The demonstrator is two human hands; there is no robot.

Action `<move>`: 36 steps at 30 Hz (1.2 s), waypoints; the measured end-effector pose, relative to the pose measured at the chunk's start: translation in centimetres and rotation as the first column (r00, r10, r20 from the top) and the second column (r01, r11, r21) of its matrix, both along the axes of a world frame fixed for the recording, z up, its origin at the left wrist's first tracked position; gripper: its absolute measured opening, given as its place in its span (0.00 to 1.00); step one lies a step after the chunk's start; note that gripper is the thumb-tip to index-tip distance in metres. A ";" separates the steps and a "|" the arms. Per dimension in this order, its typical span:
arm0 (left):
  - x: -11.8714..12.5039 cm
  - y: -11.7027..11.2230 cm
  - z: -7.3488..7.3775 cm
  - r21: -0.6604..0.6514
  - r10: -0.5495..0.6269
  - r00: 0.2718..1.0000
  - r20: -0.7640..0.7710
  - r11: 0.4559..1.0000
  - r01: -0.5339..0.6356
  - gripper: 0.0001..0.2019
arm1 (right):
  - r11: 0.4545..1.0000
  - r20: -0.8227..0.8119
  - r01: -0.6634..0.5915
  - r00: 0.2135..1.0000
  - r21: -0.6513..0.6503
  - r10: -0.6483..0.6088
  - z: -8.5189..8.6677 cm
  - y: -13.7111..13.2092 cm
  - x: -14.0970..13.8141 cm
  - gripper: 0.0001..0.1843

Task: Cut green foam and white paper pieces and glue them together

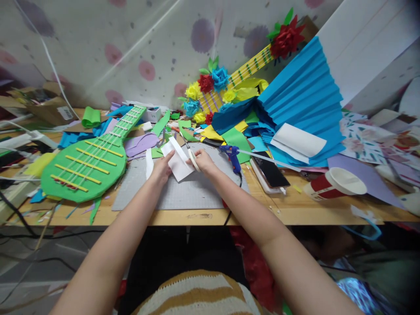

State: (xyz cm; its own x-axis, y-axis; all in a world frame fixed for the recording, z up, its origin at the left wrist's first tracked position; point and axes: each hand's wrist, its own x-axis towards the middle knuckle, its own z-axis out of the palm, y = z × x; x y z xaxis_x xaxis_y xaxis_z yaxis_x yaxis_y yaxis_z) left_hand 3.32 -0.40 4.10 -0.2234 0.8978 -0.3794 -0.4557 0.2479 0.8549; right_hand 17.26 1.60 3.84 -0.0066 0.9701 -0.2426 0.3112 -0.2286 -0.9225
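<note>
Over the grey cutting mat (203,194), my left hand (162,167) pinches the left edge of a folded piece of white paper (179,164). My right hand (202,161) is closed on white-handled scissors (193,158), whose blades point up and away beside the paper's right edge. Whether the blades touch the paper I cannot tell. A narrow white paper scrap (149,162) lies just left of my left hand. To the right of my right hand rests a blue glue gun (232,156) with a long glue stick in it.
A green paper lute (85,164) lies at left. Behind stands a yellow flower-covered instrument (213,98); blue pleated paper (302,100) leans at right. A phone (271,168) and paper cup (337,183) sit on the right, with coloured paper scraps (236,140) behind the mat.
</note>
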 end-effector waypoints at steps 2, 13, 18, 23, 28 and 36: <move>0.1 -0.7 -0.2 -0.007 -0.044 0.998 -0.034 0.999 0.043 0.17 | 0.999 0.007 -0.029 1.000 0.020 0.028 0.1 0.0 0.0 0.22; 1.3 -0.7 -0.3 0.079 0.075 0.987 -0.140 0.995 -0.064 0.19 | 0.995 -0.119 -0.096 0.988 0.034 0.099 1.8 -0.6 1.1 0.27; 0.4 -0.2 0.3 0.052 0.106 0.993 0.049 0.993 -0.108 0.14 | 0.990 -0.257 -0.115 0.957 0.086 0.133 1.8 -0.7 4.0 0.22; -0.5 0.5 0.5 -0.018 0.188 0.971 0.146 0.982 -0.187 0.12 | 0.965 -0.135 -0.262 0.956 0.006 0.261 1.7 -1.3 7.6 0.20; -0.2 1.1 0.2 -0.049 0.237 0.953 0.191 0.972 -0.232 0.09 | 0.814 -0.304 -0.553 0.817 -0.174 0.490 2.6 -2.0 9.3 0.24; -0.1 1.1 0.3 -0.053 0.274 0.922 0.273 0.961 -0.270 0.06 | 0.499 -0.480 -0.803 0.595 -0.325 0.645 4.6 -2.9 9.8 0.34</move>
